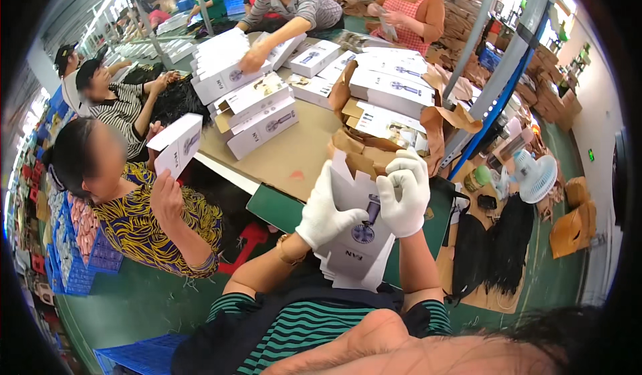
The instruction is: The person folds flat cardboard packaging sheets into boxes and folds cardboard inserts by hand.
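A partly folded white fan carton [348, 244], printed with a fan picture, stands tilted in front of my body, its top flaps raised. My left hand [329, 211], in a white glove, grips its left side with the thumb across the printed face. My right hand [405, 194], also gloved, is closed at the carton's upper right edge, fingers bent; its exact hold is partly hidden. Below, more white cardboard edges [328, 268] show behind this carton, against my lap. Just beyond my hands is a large open brown box [348, 141] packed with white cartons.
Closed fan cartons [264, 127] lie on the brown work table [294, 167]. At left a person [144, 208] holds a white carton [179, 146]; another person [294, 14] reaches over stacked cartons. A metal post [501, 74], a small fan [535, 174] and black bundles [491, 251] are at right.
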{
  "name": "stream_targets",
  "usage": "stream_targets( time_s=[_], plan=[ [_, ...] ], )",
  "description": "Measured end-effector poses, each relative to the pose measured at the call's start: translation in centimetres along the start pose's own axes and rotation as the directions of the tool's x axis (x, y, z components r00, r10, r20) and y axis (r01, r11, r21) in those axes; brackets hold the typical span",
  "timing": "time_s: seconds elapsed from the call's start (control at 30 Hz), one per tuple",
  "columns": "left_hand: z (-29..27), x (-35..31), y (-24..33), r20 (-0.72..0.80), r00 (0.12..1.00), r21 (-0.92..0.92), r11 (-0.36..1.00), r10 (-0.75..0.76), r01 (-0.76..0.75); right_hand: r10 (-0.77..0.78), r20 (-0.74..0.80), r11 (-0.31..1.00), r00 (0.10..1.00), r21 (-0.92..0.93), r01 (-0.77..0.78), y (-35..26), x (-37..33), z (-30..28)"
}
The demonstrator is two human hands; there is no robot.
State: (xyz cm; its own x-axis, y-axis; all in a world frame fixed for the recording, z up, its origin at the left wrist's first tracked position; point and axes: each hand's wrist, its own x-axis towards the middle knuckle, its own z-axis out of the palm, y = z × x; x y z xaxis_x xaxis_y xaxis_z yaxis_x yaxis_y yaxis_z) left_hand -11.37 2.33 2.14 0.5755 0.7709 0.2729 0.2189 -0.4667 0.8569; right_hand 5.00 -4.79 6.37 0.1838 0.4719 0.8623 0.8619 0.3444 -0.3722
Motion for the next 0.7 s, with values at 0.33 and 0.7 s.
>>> stream_targets(
  time_s=[0.33, 0.7],
  plan=[
    [-4.3, -0.7, 3.8, 0.102, 0.980, -0.321, 0.938, 0.173, -0.132, -0.229, -0.074, 0.959, 0.971, 0.155, 0.238, -4.2, 3.1, 2.3],
    [-3.5, -0.2, 3.2, -0.433, 0.841, -0.186, 0.881, 0.324, -0.435, 0.312, 0.111, 0.634, 0.944, 0.715, -0.294, -3.6, -0.1, 5.2]
  ],
)
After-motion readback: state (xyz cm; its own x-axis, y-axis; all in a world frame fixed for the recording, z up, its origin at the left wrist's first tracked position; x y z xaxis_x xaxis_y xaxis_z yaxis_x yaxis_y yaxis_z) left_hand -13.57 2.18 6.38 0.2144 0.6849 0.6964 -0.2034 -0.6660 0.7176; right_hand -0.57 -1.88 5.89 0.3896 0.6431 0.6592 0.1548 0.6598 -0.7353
